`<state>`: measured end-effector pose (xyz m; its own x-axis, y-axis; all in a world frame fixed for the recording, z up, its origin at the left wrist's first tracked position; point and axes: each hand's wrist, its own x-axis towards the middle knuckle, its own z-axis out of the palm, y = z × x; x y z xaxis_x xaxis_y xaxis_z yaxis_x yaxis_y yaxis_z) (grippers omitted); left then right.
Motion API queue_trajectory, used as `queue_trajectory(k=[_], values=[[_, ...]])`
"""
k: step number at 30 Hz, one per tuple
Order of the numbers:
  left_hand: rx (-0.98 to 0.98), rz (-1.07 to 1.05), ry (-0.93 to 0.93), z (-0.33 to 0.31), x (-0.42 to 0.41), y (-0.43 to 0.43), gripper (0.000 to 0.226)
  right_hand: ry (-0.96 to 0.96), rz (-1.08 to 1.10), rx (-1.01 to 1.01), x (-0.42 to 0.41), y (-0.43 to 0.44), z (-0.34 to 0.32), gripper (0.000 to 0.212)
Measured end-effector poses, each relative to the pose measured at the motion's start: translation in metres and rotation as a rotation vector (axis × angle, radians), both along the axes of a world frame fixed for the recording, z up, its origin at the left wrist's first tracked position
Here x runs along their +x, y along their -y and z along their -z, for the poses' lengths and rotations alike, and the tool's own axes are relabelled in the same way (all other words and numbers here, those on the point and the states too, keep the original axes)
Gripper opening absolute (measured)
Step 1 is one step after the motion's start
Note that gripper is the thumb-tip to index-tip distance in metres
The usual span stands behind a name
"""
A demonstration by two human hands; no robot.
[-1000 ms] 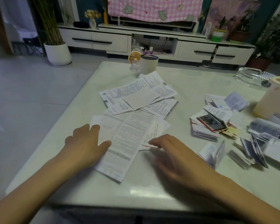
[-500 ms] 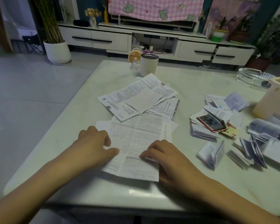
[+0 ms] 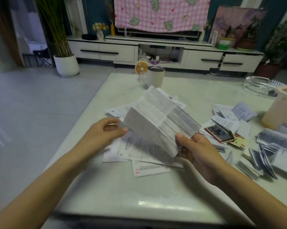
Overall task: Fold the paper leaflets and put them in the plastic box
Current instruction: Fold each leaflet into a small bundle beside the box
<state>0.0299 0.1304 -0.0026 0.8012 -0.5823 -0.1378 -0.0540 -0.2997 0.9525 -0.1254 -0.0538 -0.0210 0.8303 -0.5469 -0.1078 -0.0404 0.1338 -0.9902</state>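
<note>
A large printed leaflet (image 3: 156, 123) is lifted off the table, bent along a crease and tilted up toward me. My right hand (image 3: 195, 151) grips its lower right corner, thumb on the front. My left hand (image 3: 106, 131), blurred, has curled fingers and thumb at the leaflet's left corner and seems to pinch it. Several flat leaflets (image 3: 139, 152) lie under it on the table. The beige plastic box (image 3: 281, 109) stands at the right edge, partly cut off. Folded leaflets (image 3: 263, 156) lie in front of it.
A pale mug (image 3: 156, 76) and a small orange fan (image 3: 141, 67) stand at the table's far side. A glass ashtray (image 3: 258, 85) sits far right. A red-edged booklet (image 3: 220, 133) and loose slips lie right of my hands. The pale table (image 3: 116, 192) ends near me.
Both hands were pressing the leaflet flat on the table; it is now raised off the pile and bent, with more flat leaflets showing beneath it.
</note>
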Motion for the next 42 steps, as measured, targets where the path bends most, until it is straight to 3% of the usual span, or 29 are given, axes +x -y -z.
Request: queue_trajectory(k=[3, 6, 11, 14, 19, 22, 25, 29, 31, 36, 40, 42], values=[[0.013, 0.051, 0.054, 0.003, -0.004, 0.003, 0.067, 0.056, -0.008, -0.073, 0.004, -0.002, -0.027, 0.015], [-0.013, 0.033, -0.047, 0.0, 0.003, 0.001, 0.069, 0.115, 0.013, -0.187, 0.028, -0.003, -0.073, 0.018], [-0.017, 0.003, -0.232, 0.004, 0.013, -0.001, 0.053, 0.169, 0.09, -0.304, 0.084, 0.005, -0.134, 0.015], [-0.082, 0.006, -0.324, 0.005, 0.011, -0.002, 0.054, 0.114, 0.144, -0.211, 0.106, 0.008, -0.152, 0.012], [-0.183, 0.04, -0.447, -0.01, 0.013, -0.003, 0.052, 0.227, 0.178, -0.156, 0.116, -0.006, -0.205, 0.014], [-0.289, 0.051, -0.531, -0.019, 0.011, -0.001, 0.028, 0.303, 0.192, -0.145, 0.115, -0.017, -0.238, 0.013], [-0.326, -0.014, -0.597, -0.024, 0.01, -0.001, 0.023, 0.348, 0.204, -0.041, 0.113, -0.025, -0.261, 0.009], [-0.364, 0.024, -0.622, -0.036, 0.013, -0.006, 0.044, 0.438, 0.144, 0.152, 0.113, -0.038, -0.282, 0.022], [-0.396, 0.036, -0.62, -0.041, 0.014, -0.01, 0.053, 0.445, 0.079, 0.275, 0.113, -0.049, -0.285, 0.019], [-0.519, 0.022, -0.721, -0.043, 0.022, -0.014, 0.114, 0.472, -0.039, 0.564, 0.117, -0.079, -0.287, 0.022], [-0.646, 0.099, -0.859, -0.039, 0.024, -0.02, 0.11, 0.553, -0.109, 0.602, 0.122, -0.103, -0.288, 0.015], [-0.745, 0.184, -0.879, -0.038, 0.028, -0.023, 0.109, 0.584, -0.115, 0.601, 0.126, -0.11, -0.281, 0.025]])
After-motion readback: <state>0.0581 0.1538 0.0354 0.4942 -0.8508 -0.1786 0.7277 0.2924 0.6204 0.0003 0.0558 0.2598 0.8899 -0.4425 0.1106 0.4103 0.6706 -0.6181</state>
